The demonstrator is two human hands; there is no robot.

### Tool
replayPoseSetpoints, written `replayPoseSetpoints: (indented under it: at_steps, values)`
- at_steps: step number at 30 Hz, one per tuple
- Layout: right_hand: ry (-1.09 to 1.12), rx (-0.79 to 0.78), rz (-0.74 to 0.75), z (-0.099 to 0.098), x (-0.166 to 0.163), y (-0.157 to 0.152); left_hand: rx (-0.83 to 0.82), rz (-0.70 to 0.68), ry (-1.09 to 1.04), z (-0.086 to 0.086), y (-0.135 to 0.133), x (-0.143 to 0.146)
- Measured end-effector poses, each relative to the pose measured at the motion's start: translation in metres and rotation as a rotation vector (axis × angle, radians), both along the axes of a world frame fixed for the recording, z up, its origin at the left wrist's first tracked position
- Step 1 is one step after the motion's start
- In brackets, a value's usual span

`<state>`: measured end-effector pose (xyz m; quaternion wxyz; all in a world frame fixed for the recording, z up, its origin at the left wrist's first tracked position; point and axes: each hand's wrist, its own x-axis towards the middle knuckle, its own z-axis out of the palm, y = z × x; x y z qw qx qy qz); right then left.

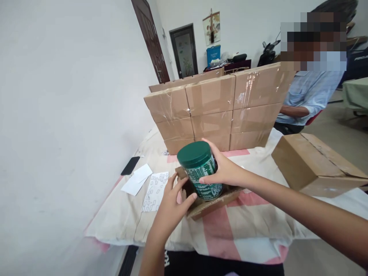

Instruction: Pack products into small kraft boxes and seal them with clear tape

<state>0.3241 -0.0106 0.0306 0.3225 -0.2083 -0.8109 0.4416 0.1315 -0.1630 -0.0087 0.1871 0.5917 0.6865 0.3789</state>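
Observation:
A green jar (201,170) with a dark green lid stands partly inside a small open cardboard box (211,203) on the table. My right hand (224,168) wraps round the jar's side from the right. My left hand (171,203) grips the box's near-left flap, thumb on the edge.
A wall of taped cardboard boxes (212,111) is stacked behind. Another closed box (313,165) lies at the right. Paper sheets (155,189) and a black phone (130,165) lie at the left on the pink-and-cream cloth (253,226). A person in a blue shirt (310,96) sits behind the boxes.

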Motion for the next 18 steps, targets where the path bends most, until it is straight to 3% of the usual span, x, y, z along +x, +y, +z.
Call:
replayPoseSetpoints:
  at_steps: [3, 7, 12, 18]
  values:
    - [-0.076, 0.056, -0.044, -0.008, 0.001, 0.006, -0.067, -0.021, -0.130, -0.012, -0.004, -0.005]
    - [-0.297, 0.372, -0.058, 0.001, 0.011, 0.006, -0.038, 0.026, -0.210, -0.016, -0.005, -0.006]
    - [-0.638, 0.746, 0.190, 0.015, 0.014, 0.010, -0.016, 0.064, -0.223, -0.019, -0.007, -0.009]
    - [-0.821, 0.818, 0.297, 0.012, -0.002, 0.014, -0.040, 0.091, -0.253, -0.027, -0.007, -0.012]
